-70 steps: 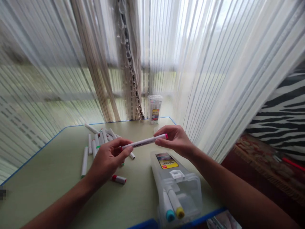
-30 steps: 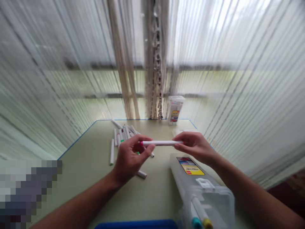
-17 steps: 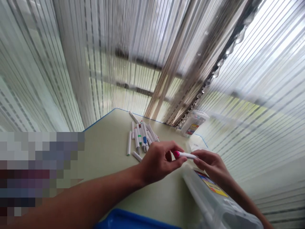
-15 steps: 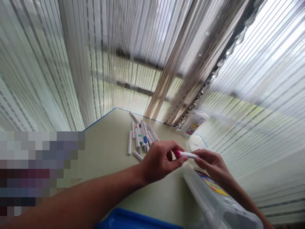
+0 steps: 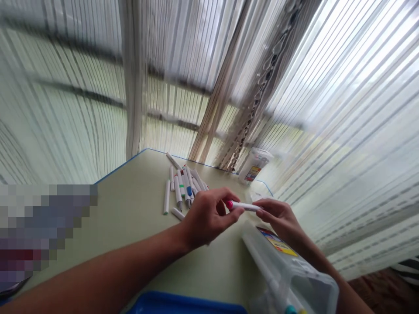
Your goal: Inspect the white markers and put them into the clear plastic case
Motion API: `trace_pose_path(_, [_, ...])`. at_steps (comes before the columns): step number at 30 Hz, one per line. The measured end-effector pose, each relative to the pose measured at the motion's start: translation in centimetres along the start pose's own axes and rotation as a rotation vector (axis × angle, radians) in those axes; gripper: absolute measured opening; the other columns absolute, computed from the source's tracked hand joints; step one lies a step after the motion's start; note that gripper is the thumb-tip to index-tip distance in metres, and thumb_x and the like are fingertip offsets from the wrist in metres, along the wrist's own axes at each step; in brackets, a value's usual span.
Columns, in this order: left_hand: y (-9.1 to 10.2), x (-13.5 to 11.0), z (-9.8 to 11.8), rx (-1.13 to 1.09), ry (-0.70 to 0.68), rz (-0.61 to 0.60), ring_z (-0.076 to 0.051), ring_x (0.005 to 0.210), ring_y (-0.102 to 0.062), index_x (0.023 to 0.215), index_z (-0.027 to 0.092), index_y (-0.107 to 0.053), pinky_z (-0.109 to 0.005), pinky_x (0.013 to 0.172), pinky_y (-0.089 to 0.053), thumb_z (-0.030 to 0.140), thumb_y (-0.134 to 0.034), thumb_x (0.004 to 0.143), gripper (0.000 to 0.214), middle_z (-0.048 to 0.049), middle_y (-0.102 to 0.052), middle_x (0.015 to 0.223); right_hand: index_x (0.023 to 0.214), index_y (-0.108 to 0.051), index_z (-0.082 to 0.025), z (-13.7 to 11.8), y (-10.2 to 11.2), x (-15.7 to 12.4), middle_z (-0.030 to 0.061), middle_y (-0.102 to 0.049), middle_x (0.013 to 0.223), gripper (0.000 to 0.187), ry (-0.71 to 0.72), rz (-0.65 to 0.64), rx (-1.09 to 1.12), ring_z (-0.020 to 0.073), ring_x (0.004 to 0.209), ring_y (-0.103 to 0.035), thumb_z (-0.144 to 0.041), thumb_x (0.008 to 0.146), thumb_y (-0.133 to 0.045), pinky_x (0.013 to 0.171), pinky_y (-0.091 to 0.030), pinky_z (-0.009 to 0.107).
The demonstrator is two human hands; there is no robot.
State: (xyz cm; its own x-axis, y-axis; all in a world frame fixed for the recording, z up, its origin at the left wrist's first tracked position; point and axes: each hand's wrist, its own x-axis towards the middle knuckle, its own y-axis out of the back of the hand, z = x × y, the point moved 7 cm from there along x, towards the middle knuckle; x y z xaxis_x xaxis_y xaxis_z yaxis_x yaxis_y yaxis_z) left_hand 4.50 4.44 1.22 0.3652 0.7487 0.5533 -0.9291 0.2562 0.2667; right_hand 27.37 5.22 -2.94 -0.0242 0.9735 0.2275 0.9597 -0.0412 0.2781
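Note:
Both my hands hold one white marker [image 5: 244, 205] with a pink cap level above the pale green table [image 5: 131, 213]. My left hand [image 5: 206, 216] pinches the pink-capped end between thumb and fingers. My right hand [image 5: 278, 216] grips the other end with closed fingers. A clear plastic marker case [image 5: 288, 266] with a yellow label lies on the table just under my right hand. A pile of several white markers [image 5: 183, 185] lies beyond my left hand.
A second clear marker box [image 5: 253, 165] stands upright at the far table edge by the string curtains [image 5: 229, 87]. A blue object [image 5: 183, 303] shows at the near edge. The table has a blue rim. A blurred-out patch covers the lower left.
My view has swung left and tilted. Both hands have kept hold of the same marker; its pink cap, earlier at the right-hand end, is now at my left hand.

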Motion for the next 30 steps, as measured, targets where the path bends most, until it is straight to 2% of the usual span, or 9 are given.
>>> trace_pose_path(4, [-0.4,0.2,-1.6,0.008,0.136,-0.066,-0.01,0.053,-0.051,0.09,0.014,-0.067,-0.019,0.047,-0.038,0.034,-0.064,0.086,0.02,0.0022,-0.057,0.062,0.085,-0.079,-0.019,-0.1,0.4,0.1,0.0032,-0.07,0.073,0.02,0.035,0.017,0.088,0.0124,0.063,-0.056,-0.03,0.069,-0.086,0.055,-0.041,0.023])
trace_pose_path(8, [-1.2,0.1,-3.2,-0.038,0.254,-0.153,-0.011,0.052,-0.055,0.098,0.015,-0.066,-0.021,0.047,-0.041,0.04,-0.062,0.088,0.027,0.0006,-0.061,0.064,0.088,-0.078,-0.018,-0.3,0.3,0.2,0.0016,-0.068,0.064,0.02,0.023,0.013,0.231,0.0083,0.051,-0.045,-0.029,0.072,-0.084,0.047,-0.03,0.022])
trace_pose_path(14, [-1.2,0.3,-3.4,-0.104,0.306,-0.147,-0.01,0.05,-0.054,0.1,0.012,-0.067,-0.02,0.046,-0.044,0.041,-0.062,0.089,0.031,-0.002,-0.066,0.071,0.092,-0.076,-0.016,-1.3,-0.2,0.2,0.0049,-0.07,0.067,0.025,0.016,-0.033,0.332,0.0079,0.049,-0.04,-0.034,0.075,-0.081,0.045,-0.024,0.023])
trace_pose_path(19, [-0.8,0.8,-3.1,-0.183,0.319,-0.116,-0.009,0.047,-0.053,0.096,0.01,-0.066,-0.019,0.044,-0.042,0.041,-0.062,0.089,0.032,-0.0031,-0.067,0.071,0.096,-0.076,-0.016,-1.9,-0.3,0.1,0.0026,-0.069,0.068,0.027,0.054,-0.053,0.342,0.0072,0.05,-0.044,-0.032,0.074,-0.082,0.044,-0.029,0.022])
trace_pose_path(22, [-0.7,1.0,-3.3,-0.226,0.328,-0.126,-0.009,0.046,-0.053,0.085,0.011,-0.066,-0.019,0.043,-0.041,0.044,-0.061,0.089,0.034,-0.0027,-0.066,0.065,0.094,-0.077,-0.016,-2.5,-0.1,-0.1,-0.0004,-0.064,0.064,0.03,0.081,-0.027,0.317,0.0077,0.051,-0.049,-0.031,0.069,-0.085,0.046,-0.037,0.021])
trace_pose_path(27, [-0.8,0.9,-3.4,-0.314,0.366,-0.146,-0.009,0.042,-0.052,0.069,0.011,-0.06,-0.02,0.041,-0.042,0.052,-0.06,0.087,0.044,-0.0024,-0.063,0.055,0.086,-0.079,-0.016,-4.5,0.0,-0.6,0.0005,-0.066,0.063,0.03,0.098,-0.006,0.31,0.0093,0.053,-0.055,-0.031,0.062,-0.089,0.049,-0.044,0.022])
trace_pose_path(30, [-1.2,0.7,-3.0,-0.361,0.361,-0.178,-0.01,0.044,-0.052,0.074,0.009,-0.064,-0.021,0.042,-0.042,0.054,-0.062,0.085,0.046,-0.0049,-0.065,0.059,0.084,-0.079,-0.015,-5.8,0.9,-1.0,0.0014,-0.067,0.064,0.029,0.112,0.024,0.268,0.0101,0.055,-0.056,-0.031,0.063,-0.088,0.049,-0.044,0.022])
